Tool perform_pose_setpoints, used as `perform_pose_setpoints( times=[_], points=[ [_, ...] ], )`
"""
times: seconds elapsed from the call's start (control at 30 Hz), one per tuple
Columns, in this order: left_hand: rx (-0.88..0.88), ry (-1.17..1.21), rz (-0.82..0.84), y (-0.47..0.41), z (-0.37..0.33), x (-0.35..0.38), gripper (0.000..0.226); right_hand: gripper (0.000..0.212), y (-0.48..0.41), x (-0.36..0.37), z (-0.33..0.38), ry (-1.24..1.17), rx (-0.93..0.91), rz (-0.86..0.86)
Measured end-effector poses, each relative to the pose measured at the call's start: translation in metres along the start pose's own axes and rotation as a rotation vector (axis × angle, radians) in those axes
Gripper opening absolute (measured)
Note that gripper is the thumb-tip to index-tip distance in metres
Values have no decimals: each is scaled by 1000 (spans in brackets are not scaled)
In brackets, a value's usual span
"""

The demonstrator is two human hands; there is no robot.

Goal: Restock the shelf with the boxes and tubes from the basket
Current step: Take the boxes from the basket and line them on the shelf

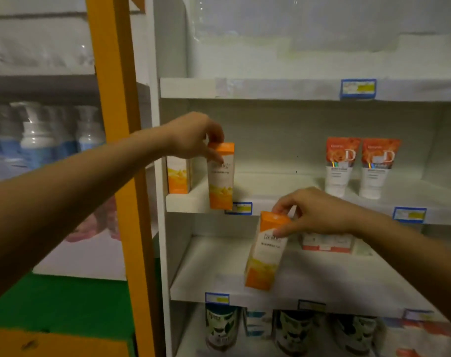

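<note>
Print on the orange box (221, 176) gripped by the left hand (193, 136) is blurred, and its top corner is hidden by fingers.

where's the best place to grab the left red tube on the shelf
Grip the left red tube across its wide upper body, coming straight in from the front. It stands on its white cap, its flat face forward, with a second tube close to its right.

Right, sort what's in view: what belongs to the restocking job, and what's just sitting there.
Part of the job:
- orange box in the left hand, left hand
- orange box in the right hand, right hand
- orange box already on the shelf
- middle shelf

Just sitting there:
- two red-topped tubes
- pump bottles
- dark tins on the bottom shelf
- blue price tags
</note>
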State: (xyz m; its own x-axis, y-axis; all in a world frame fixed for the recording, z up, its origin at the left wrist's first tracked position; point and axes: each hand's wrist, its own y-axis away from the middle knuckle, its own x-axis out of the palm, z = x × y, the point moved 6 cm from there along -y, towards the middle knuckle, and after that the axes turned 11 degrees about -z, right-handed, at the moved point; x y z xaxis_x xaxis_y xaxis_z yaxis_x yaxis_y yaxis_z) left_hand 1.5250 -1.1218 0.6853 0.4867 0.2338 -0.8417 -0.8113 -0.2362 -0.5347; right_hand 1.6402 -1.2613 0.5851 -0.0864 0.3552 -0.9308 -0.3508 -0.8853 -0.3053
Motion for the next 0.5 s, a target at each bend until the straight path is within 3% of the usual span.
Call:
perform_pose_setpoints(
  times=[0.2,0.5],
  points=[
    [-87,-36,-91,-41,24,12,40,39,-28,-50,7,-103,8,-85],
    [-229,-132,-129,-64,56,36,30,38,-62,-73,9,-67,32,-193]
  ],
)
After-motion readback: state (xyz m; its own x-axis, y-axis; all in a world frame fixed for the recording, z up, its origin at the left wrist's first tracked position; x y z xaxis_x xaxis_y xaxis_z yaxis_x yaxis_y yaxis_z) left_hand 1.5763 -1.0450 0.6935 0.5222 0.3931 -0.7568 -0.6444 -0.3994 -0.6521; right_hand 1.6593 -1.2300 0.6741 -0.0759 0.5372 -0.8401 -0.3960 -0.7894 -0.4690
